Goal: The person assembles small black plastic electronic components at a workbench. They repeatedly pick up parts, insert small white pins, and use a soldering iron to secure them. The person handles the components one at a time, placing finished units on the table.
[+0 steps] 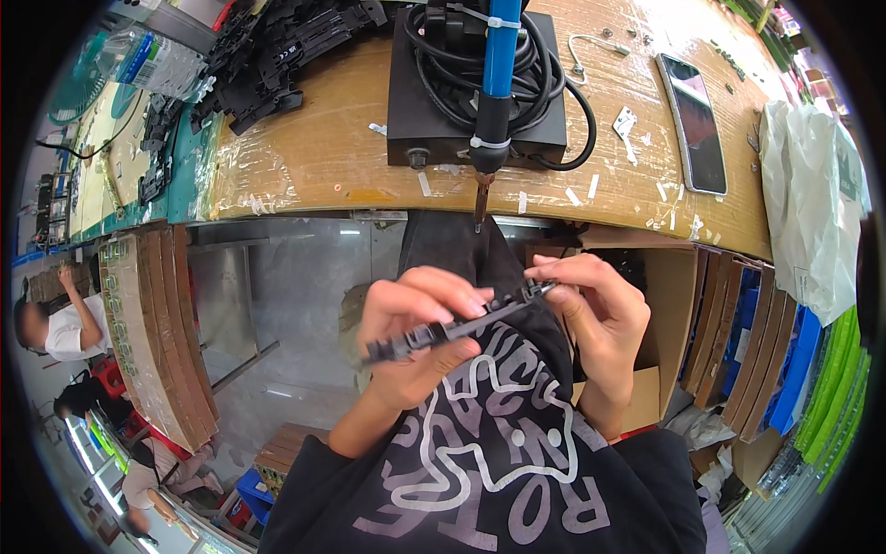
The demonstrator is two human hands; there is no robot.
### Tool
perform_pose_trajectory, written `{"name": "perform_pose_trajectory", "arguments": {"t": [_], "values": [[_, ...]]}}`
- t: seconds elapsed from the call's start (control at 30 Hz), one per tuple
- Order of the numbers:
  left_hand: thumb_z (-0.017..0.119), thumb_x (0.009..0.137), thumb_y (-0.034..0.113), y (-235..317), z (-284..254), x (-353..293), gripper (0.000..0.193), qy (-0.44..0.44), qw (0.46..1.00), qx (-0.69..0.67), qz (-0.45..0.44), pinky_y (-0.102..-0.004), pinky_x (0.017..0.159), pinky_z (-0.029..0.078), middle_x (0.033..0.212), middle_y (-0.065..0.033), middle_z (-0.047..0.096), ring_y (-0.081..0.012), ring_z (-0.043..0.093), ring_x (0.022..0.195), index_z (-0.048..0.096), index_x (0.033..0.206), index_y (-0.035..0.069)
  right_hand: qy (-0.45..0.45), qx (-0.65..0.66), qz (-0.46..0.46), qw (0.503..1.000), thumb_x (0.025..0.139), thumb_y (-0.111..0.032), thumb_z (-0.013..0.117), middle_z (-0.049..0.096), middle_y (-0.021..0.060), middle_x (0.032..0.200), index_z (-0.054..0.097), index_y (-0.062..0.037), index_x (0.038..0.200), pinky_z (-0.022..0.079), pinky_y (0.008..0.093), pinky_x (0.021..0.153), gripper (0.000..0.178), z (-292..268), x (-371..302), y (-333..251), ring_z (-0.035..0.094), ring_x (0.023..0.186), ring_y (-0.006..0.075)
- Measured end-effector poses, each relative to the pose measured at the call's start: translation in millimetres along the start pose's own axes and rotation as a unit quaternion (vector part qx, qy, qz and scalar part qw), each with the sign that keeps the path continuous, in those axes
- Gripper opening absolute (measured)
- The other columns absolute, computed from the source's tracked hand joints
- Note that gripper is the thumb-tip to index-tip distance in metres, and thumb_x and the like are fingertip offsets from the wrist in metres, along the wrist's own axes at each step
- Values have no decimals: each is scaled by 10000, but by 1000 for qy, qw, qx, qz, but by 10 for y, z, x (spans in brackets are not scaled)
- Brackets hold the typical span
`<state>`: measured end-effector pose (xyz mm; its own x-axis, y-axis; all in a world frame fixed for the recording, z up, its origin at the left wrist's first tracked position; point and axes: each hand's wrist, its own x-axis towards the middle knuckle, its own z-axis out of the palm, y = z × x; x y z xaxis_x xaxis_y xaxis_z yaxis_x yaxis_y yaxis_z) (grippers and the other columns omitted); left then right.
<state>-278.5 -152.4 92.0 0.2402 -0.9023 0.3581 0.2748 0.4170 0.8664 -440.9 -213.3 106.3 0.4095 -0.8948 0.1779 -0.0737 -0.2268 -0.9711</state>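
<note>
Between both hands, over my lap, is a long black plastic part (pixel 420 340) with small raised bits along its edge, slightly blurred. My left hand (pixel 411 323) is closed round its left and middle stretch, thumb below and fingers above. At its upper right end, my right hand (pixel 600 309) pinches the tip between thumb and fingers. Something thin and shiny shows at those right fingertips, too small to name. Above the hands a blue-handled soldering iron (pixel 499 65) hangs point down, its tip (pixel 480 208) apart from the part.
A black box (pixel 434 152) with coiled black cable stands on the wooden bench (pixel 305 175). Several similar black parts (pixel 277 55) are heaped at left. A phone (pixel 697 129) and a white plastic bag (pixel 803 203) lie at right. Other people (pixel 78 323) sit at far left.
</note>
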Motion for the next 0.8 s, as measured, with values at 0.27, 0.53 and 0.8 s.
{"name": "perform_pose_trajectory", "arguments": {"t": [0.27,0.53,0.8], "values": [[461,835,179,23,-78,-18,236,-2,878,-215,-428,-196,687,377,842,-24,497,-84,473,782,446,1009,20,2,76,-100,992,691,44,585,614,146,796,576,33,806,456,363,765,116,-19,45,162,595,752,228],[490,798,144,35,-19,58,209,-38,815,-269,-511,-159,608,387,815,3,526,-27,487,713,490,969,22,-81,-2,-147,986,656,20,611,615,106,825,595,-16,797,453,362,756,147,48,72,243,586,748,224],[513,788,131,-194,-194,-11,204,-1,868,-137,-476,-155,585,401,820,3,553,-28,502,698,511,953,11,-21,44,17,999,714,30,578,593,89,840,588,2,870,444,243,667,159,232,-54,418,571,748,157]]}}
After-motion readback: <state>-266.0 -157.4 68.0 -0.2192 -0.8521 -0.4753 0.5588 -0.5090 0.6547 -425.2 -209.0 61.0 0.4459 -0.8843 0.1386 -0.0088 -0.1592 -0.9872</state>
